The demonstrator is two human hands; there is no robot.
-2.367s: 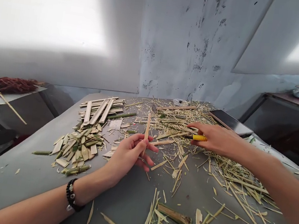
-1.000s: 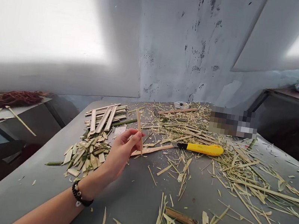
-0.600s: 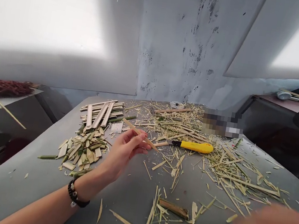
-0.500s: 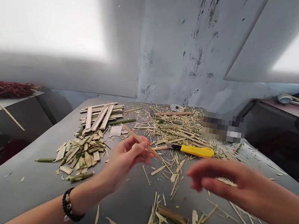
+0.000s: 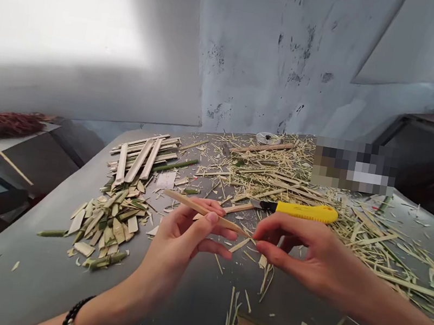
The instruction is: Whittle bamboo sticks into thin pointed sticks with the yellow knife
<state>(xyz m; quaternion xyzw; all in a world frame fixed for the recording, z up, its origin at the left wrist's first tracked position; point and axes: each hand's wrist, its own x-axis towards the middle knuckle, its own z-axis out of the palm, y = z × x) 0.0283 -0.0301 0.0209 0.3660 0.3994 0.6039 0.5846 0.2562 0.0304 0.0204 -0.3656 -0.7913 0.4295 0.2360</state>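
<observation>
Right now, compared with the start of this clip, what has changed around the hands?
The right hand has let go of the yellow-handled utility knife, now lying on the table, and moved to the tapered end of the pale bamboo strip. The strip has swung from upright to nearly level. The left hand still holds it; the heap of short bamboo offcuts stayed put.

Left hand (image 5: 180, 236) and right hand (image 5: 308, 251) inside the surface's far edge
Left fingers curled beneath thumb; right fingertips pinched.
</observation>
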